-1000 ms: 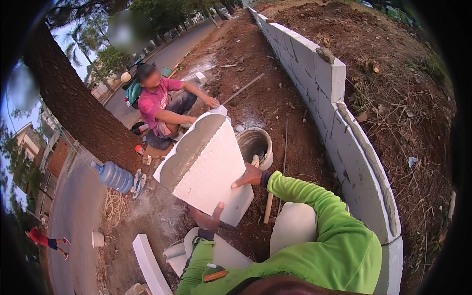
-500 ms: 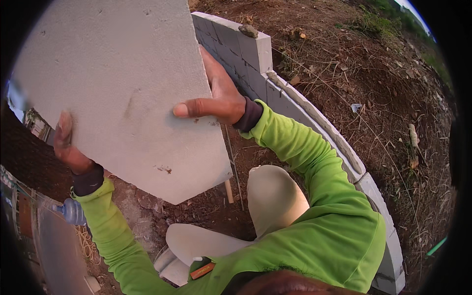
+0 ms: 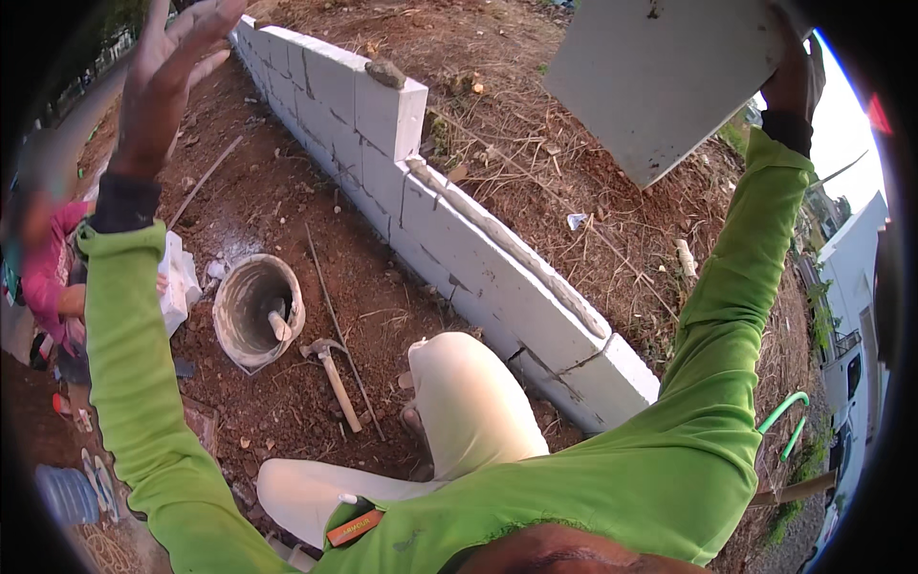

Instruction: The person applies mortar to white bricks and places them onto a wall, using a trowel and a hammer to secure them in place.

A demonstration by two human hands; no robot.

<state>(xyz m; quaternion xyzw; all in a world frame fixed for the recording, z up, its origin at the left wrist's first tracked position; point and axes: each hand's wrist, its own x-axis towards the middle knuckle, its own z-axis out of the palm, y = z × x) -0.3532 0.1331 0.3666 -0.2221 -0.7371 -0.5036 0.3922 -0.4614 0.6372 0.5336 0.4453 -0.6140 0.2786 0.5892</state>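
My right hand is raised high at the upper right and grips the edge of a large grey-white block, which hangs tilted above the ground beyond the wall. My left hand is lifted at the upper left with its fingers spread and holds nothing. Both arms wear bright green sleeves. Below runs a low wall of white blocks, with mortar along its lower course and a small stone on its higher end.
A mortar-caked bucket with a trowel inside stands on the red soil. A hammer and a thin rod lie beside it. A person in pink crouches at the left edge. My knee in light trousers is near the wall.
The block has swung from my left side, where both hands held it, up and over to the right. My left hand has let go and is now free in the air.
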